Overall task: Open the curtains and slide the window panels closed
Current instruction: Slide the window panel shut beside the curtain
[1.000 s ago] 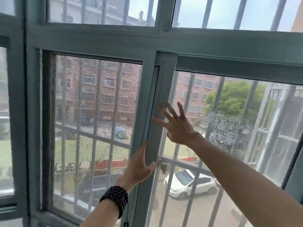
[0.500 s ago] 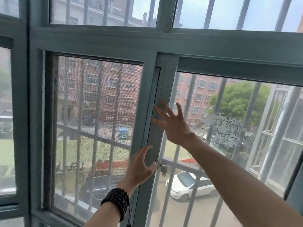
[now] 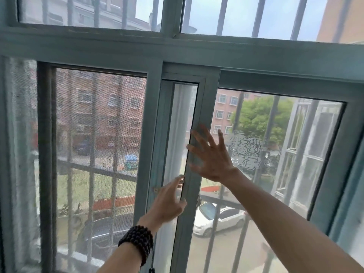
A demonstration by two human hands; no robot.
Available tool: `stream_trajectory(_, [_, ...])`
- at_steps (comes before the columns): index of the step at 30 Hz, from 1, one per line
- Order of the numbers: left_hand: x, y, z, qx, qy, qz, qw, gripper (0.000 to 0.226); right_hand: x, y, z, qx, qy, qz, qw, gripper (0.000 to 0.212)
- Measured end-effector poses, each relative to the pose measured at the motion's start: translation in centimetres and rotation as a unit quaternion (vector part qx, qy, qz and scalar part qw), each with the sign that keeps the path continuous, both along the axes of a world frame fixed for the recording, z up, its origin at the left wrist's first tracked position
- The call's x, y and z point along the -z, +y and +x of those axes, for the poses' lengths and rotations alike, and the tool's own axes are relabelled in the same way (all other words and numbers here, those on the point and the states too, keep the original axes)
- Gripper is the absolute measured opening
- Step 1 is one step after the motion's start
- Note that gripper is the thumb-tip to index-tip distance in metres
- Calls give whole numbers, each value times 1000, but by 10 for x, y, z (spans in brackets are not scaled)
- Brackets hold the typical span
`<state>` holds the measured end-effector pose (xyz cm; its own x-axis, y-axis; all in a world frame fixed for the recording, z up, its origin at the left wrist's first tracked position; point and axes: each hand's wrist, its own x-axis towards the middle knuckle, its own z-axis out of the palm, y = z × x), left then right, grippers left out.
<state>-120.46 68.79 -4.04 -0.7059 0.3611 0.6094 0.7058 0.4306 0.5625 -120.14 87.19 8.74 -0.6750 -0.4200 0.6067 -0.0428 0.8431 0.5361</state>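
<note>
both hands work the sliding panel, which has shifted right since a second ago. right hand presses flat with fingers spread; left hand has loose fingers at the stile's edge, grasping nothing. likely mid-slide.

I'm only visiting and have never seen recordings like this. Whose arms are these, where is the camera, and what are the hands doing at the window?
There is no machine here: a person wears a camera on the head, so you look along their own arms. The left hand, with a dark bead bracelet on its wrist, has its fingers at the edge of the sliding panel's upright frame. The right hand lies flat, fingers spread, against the same frame and the glass beside it. Neither hand has a closed grip on anything. To the left is a mesh screen. A pale sticker sits on the glass; outside are bars, brick buildings and a white car.
</note>
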Motion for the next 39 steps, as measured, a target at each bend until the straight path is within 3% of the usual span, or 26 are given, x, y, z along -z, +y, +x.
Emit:
stream_trajectory(7, [-11, 22, 1, -62, 144, -79, 984, 67, 16, 32, 9, -12, 49, -47, 998, 63])
stream_trajectory(10, [-23, 31, 0, -107, 205, -79, 970, 88, 21, 40, 11, -12, 73, -63, 995, 53])
stream_trajectory(14, [-36, 33, -13, -161, 201, -111, 960, 121, 27, 50, 13, -11, 123, -69, 990, 49])
stream_trajectory(18, [-44, 31, -25, -179, 189, -127, 957, 137, 35, 61, 19, -6, 152, -87, 985, 44])
stream_trajectory(32, [-54, 106, -23, -146, 275, -157, 937, 137, 57, 144, 64, 99, 157, -129, 974, 38])
stream_trajectory(39, [-49, 157, -13, -139, 315, -156, 926, 135, 69, 166, 90, 118, 186, -233, 947, 44])
